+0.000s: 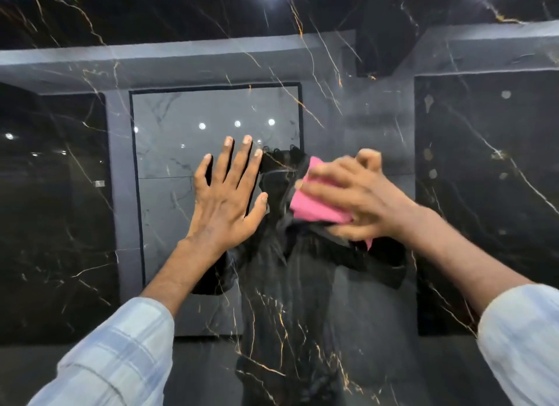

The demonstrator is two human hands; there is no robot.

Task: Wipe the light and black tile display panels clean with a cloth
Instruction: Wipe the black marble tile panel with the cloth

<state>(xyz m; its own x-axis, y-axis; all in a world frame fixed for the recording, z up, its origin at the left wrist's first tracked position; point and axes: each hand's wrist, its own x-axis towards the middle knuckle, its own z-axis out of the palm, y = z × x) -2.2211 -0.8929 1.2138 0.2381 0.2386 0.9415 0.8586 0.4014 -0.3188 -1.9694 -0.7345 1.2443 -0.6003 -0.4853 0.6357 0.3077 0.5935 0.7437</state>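
Now | our left hand point(225, 194) flat, fingers spread on black panel point(181, 27) | right hand point(357, 191) grips pink cloth point(314, 206) | we should press evenly, overlap strokes, wipe palm marks last.

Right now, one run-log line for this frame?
stage: wiping | left hand: flat on glossy black gold-veined tile panel | right hand: holds folded pink cloth against panel

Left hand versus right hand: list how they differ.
The left hand lies flat, fingers spread, on the black tile panel; the right hand grips a pink cloth. The left hand looks sharp, the right hand blurred. Both are up at the same panel and come out of pale sleeves.
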